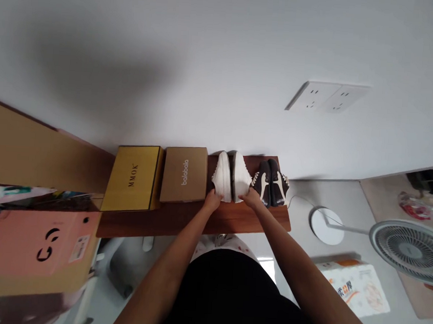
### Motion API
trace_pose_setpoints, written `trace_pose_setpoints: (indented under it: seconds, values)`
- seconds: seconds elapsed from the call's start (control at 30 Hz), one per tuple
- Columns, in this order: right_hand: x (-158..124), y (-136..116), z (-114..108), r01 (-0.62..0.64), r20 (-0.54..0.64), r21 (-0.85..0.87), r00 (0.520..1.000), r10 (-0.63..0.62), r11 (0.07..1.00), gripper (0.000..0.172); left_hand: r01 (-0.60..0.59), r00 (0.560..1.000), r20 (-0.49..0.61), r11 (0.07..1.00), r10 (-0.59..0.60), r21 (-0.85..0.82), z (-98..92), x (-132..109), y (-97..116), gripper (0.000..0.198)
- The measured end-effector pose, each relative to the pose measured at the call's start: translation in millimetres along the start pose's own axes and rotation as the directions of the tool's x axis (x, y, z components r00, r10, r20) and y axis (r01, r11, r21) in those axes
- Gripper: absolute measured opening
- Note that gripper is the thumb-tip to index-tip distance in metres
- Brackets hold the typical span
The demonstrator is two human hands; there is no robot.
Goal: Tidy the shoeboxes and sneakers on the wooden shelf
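Two white sneakers (222,176) stand side by side on a reddish-brown wooden shelf (183,222), toes and heels in line with the wall. My left hand (212,199) grips the near end of the left sneaker. At the near end of the right white sneaker (241,175), my right hand (250,197) has its fingers closed on it. A pair of dark brown shoes (270,182) with cream trim and laces sits just right of my right hand. Left of the sneakers lies a brown "balabala" shoebox (185,174).
A yellow "MMOK" box (132,179) stands beside the brown one. At the lower left is a pink carton (39,244). A standing fan (411,249) and a white plastic-wrapped pack (359,288) are on the right. Wall sockets (328,96) sit above.
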State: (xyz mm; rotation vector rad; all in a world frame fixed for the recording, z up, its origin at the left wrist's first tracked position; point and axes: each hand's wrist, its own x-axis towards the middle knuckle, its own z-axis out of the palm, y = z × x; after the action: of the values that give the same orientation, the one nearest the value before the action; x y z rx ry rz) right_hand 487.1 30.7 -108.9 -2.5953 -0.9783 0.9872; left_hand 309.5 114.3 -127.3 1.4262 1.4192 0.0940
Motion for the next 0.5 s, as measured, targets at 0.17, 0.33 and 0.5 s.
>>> trace_pose_setpoints:
  seconds: [0.17, 0.33, 0.5]
  values:
    - [3.8, -0.4, -4.4, -0.005, 0.028, -0.006, 1.000, 0.005, 1.000, 0.033, -0.038, 0.999, -0.018, 0.999, 0.038, 0.005, -0.8, -0.7, 0.2, 0.028]
    - [-0.4, 0.8, -11.4, 0.090, 0.010, 0.006, 0.996, -0.090, 0.996, 0.021, -0.149, 0.988, -0.039, 0.987, 0.151, 0.055, -8.7, -6.2, 12.0, 0.022]
    - [-12.7, -7.7, -21.6, 0.176, 0.001, -0.091, 0.984, -0.176, 0.980, 0.022, -0.258, 0.962, -0.002, 0.915, 0.272, 0.309, -14.8, -25.0, 28.8, 0.024]
